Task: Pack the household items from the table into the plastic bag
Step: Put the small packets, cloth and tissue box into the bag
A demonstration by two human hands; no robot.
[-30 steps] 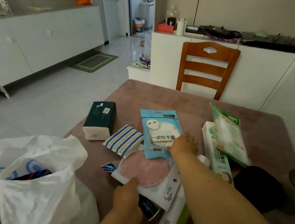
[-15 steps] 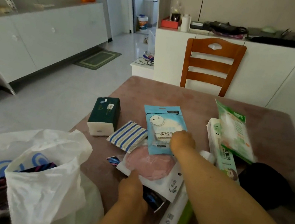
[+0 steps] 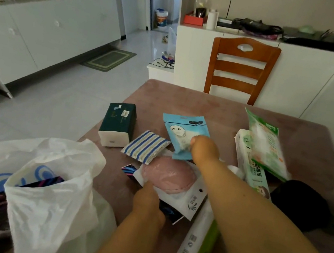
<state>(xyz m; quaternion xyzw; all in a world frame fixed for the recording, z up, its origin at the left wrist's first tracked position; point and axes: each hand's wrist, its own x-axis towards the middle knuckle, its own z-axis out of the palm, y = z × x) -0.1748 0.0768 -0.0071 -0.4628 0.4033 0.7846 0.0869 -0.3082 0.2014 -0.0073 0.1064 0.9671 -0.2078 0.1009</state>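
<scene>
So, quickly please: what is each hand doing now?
Left hand: on the white pink-pad package; grip cannot be told.
Right hand: closed on the blue packet.

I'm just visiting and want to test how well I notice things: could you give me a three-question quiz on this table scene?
1. True or false: the right hand rests on the light blue smiley-face packet.
2. What lies directly left of that packet: A) blue-and-white striped cloth, B) a red mug?
3. Which hand touches the white packet with the round pink pad?

Key: 1 true; 2 A; 3 the left hand.
</scene>
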